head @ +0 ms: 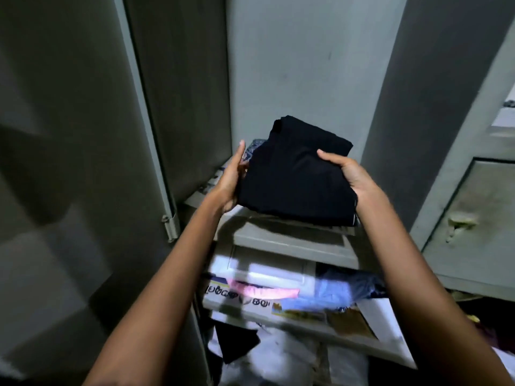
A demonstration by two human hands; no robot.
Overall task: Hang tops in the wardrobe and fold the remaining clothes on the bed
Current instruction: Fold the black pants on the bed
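A folded black garment is held between both hands over a grey metal wardrobe shelf. My left hand presses against its left side, fingers pointing up. Along the right edge my right hand grips it, thumb on top. The garment's far end reaches into the wardrobe, above a patterned cloth that lies on newspaper lining the shelf. Whether the garment rests on the shelf or hovers just above it I cannot tell.
The wardrobe's open grey door stands at the left, with a hinge. A lower shelf lined with newspaper holds pink and blue clothes. A closed inner compartment door is at the right. White and dark clothes lie at the bottom.
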